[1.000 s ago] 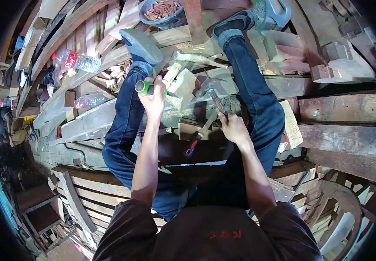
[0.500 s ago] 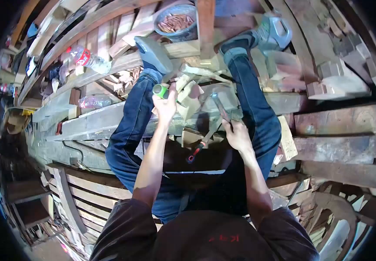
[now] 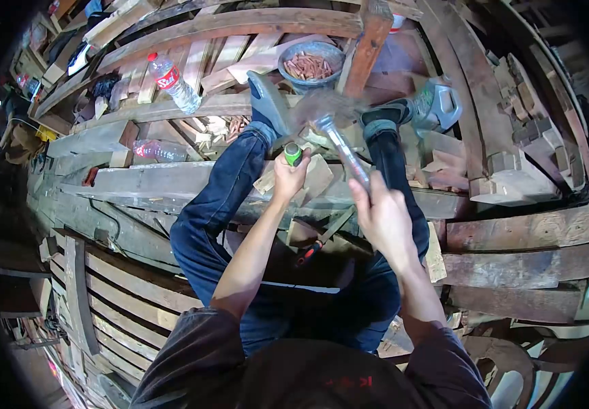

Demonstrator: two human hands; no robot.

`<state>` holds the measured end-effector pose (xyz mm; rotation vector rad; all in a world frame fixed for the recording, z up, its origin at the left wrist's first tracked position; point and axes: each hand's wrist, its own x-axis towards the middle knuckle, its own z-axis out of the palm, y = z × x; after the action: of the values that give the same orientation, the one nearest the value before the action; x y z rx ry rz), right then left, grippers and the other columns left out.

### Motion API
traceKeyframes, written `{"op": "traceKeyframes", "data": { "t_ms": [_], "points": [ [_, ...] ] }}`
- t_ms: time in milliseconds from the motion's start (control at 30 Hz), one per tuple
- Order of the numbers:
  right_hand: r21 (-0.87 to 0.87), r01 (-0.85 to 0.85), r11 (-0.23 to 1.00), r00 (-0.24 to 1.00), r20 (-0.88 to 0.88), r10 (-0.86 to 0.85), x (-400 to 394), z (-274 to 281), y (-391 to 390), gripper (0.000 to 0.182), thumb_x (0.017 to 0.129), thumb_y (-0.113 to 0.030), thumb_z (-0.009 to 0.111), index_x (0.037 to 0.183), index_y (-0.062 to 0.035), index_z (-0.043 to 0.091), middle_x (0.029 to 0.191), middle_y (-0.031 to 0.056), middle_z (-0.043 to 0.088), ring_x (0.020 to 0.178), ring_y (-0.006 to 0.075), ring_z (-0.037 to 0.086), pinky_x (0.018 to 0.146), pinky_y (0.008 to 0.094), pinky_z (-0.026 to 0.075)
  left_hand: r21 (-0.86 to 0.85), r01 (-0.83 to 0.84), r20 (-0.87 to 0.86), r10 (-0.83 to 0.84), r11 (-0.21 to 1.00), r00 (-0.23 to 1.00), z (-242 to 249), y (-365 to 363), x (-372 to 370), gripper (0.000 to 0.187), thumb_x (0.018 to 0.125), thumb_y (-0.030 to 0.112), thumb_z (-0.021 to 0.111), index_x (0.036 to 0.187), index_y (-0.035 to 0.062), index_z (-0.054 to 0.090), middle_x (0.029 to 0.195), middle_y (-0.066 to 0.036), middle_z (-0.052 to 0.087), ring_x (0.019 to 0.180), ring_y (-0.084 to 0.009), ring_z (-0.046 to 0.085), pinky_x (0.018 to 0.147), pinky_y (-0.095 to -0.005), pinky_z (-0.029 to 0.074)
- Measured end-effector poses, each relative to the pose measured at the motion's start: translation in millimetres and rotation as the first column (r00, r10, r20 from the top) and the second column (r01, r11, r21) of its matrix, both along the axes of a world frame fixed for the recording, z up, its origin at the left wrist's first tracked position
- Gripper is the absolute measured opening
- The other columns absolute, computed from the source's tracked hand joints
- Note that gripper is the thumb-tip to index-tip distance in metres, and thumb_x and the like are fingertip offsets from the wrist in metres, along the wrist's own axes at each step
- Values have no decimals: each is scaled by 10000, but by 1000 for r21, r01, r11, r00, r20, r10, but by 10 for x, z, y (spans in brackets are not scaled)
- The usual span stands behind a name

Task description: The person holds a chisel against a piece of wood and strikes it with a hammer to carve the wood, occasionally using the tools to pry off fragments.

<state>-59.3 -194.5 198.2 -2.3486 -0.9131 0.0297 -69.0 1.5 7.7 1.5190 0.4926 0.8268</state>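
- The left hand [image 3: 291,178] has its grip closed around a green-handled tool [image 3: 293,154]; the handle's end faces the camera, and the lower part of the tool is hidden by the hand.
- The right hand [image 3: 385,215] has its grip wrapped around the shaft of a hammer [image 3: 341,146], raised between the feet; its head is blurred.
- Just beside the left hand, a pale wood block [image 3: 317,178] sits between the legs.
- The surface [image 3: 158,182] here is a long, greyish, rough timber running crosswise beneath the legs.
- Nearer the body, a tool with a red and black handle [image 3: 309,253] lies at a slant, its blade pointing away from the body.
- Beyond the feet, a basin [image 3: 339,60] holds many small brown wooden pieces [image 3: 308,67], close to an upright wooden post [image 3: 368,51].
- On the left lie a clear bottle with a red label [image 3: 173,82], a second bottle [image 3: 160,150] on its side, and scattered wood chips [image 3: 216,129].
- By the right foot stands a pale bluish jug [image 3: 439,109].
- Broad planks [image 3: 519,252] lie side by side at the right; wooden slats [image 3: 127,279] fill the lower left.
- The room's far left is dark and cluttered.
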Motion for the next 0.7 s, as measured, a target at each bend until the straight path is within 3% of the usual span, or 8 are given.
{"op": "traceKeyframes", "data": {
  "t_ms": [33,133,200,367,467,500,667,700],
  "points": [
    [-145,-21,989,1000,-22,18,-12,22,8,341,973,-345,580,900,-13,559,580,226,598,606,453,628,516,528,487,1,13,-1,-13,1000,1000,-9,7,-3,205,864,109,699,737,-1,583,601,-15,533,578,-92,471,543,-309,403],
    [-209,-61,976,997,-68,48,14,92,27,366,974,-368,570,920,-6,579,613,235,609,656,459,637,557,534,495,46,35,-1,-35,998,999,-70,31,-21,198,852,124,707,761,-16,601,612,-35,557,584,-109,482,557,-319,419],
    [-152,-35,988,997,-77,24,9,232,47,359,976,-366,565,966,-8,590,631,245,611,672,464,635,570,535,496,85,-17,-87,25,996,996,-33,18,14,193,850,138,707,785,-20,616,621,-47,566,588,-114,491,569,-319,430],
    [-82,-31,996,999,16,33,42,157,115,343,981,-333,560,1001,9,574,622,262,610,667,455,652,562,539,502,50,-14,-43,16,999,999,88,-37,14,149,842,118,704,803,-4,629,646,-54,579,595,-116,493,581,-320,437],
    [-339,-110,934,987,77,144,79,140,73,333,981,-318,554,1004,14,558,624,241,629,650,473,644,554,536,512,100,15,-77,-7,995,997,101,-26,29,124,832,103,705,827,-6,645,677,-67,614,617,-123,526,602,-317,451],
    [-286,-109,952,988,77,136,53,188,68,335,981,-320,554,1009,14,556,635,243,632,652,473,644,556,538,512,130,10,-8,-9,992,1000,87,-32,44,123,825,97,706,852,-13,658,725,-90,654,655,-135,568,634,-320,470],
    [-135,-12,991,1000,9,13,-26,503,174,346,982,-323,553,1001,22,553,691,252,648,680,474,645,585,548,513,76,12,-19,-11,997,1000,-5,-16,98,144,813,94,717,889,-19,670,778,-103,682,695,-150,606,673,-324,489],
    [-62,-27,998,996,78,32,-11,333,166,365,982,-334,551,992,31,561,690,259,645,694,471,649,602,547,517,95,4,12,-5,995,1000,-43,-11,99,146,810,93,720,889,-20,670,781,-101,684,697,-149,608,675,-322,489]
  ]
}}
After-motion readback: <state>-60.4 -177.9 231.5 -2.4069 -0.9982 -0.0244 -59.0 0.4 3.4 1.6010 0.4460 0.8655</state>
